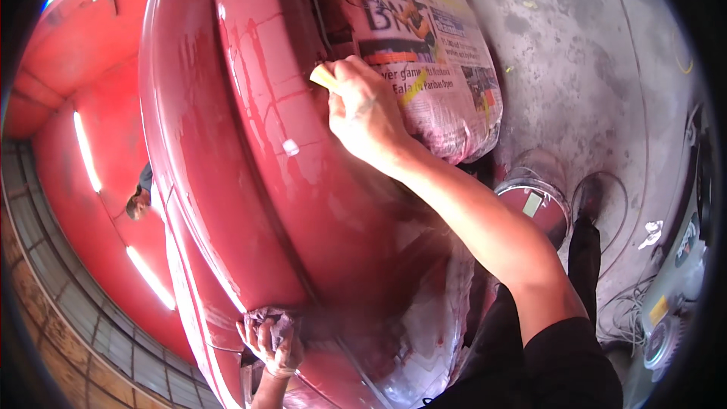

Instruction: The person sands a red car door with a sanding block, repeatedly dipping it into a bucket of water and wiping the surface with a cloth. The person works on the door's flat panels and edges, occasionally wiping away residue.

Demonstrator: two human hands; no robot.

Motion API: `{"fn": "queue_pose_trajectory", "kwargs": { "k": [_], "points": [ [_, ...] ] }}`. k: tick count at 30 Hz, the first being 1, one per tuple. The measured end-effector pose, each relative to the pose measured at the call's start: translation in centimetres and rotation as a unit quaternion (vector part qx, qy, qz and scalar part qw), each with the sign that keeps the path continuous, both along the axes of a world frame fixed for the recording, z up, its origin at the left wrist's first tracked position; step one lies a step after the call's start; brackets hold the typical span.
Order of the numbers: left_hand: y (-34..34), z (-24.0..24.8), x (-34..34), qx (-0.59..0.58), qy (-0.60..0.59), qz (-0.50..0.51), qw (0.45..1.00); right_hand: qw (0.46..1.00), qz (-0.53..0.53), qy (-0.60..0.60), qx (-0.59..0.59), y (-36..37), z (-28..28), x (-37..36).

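Note:
A red car body panel (pixel 280 182), wet with streaks and drips, stretches in front of me. My right hand (pixel 367 110) is closed on a small pale yellow pad (pixel 324 76) and presses it to the panel near the wheel arch. Beside that hand is the wheel, covered with printed newspaper (pixel 424 117) and yellow tape. Lower left, my left hand (pixel 273 348) has its fingers bent round a crumpled, dark purplish cloth (pixel 271 318), which lies against the red bodywork. The side of the pad facing the panel is hidden.
A bucket (pixel 534 189) of reddish water with a pale strip in it stands on the grey floor (pixel 560 68) by my leg. Coiled cables (pixel 625 314) and a machine (pixel 666 341) are at the right. Beyond the car, another person (pixel 140 197) is partly visible near a red wall.

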State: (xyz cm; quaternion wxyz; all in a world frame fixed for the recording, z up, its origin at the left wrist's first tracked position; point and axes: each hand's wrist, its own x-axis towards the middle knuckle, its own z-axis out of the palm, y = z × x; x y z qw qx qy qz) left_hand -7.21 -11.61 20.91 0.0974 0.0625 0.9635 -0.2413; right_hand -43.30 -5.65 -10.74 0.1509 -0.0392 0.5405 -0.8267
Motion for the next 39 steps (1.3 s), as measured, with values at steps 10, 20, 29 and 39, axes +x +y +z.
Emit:
{"fn": "queue_pose_trajectory", "kwargs": {
  "k": [10, 20, 29, 39],
  "points": [
    [0.0, 0.1, 0.1, -0.002, -0.009, 0.006, 1.0, 0.991, -0.103, 0.024, -0.083, 0.1, 0.2, -5.2],
    [-0.1, 0.7, 1.2, 0.009, 0.004, 0.01, 1.0, 0.942, -0.238, 0.218, 0.089, -1.9, 0.2, -7.7],
    [-0.3, 0.5, 1.0, 0.018, 0.004, 0.015, 1.0, 0.975, -0.117, 0.151, 0.114, -2.1, 0.7, -12.2],
    [-0.6, -0.5, -0.4, 0.06, -0.001, -0.009, 0.998, 0.953, -0.128, 0.207, 0.18, 1.4, -3.1, -15.3]
  ]
}}
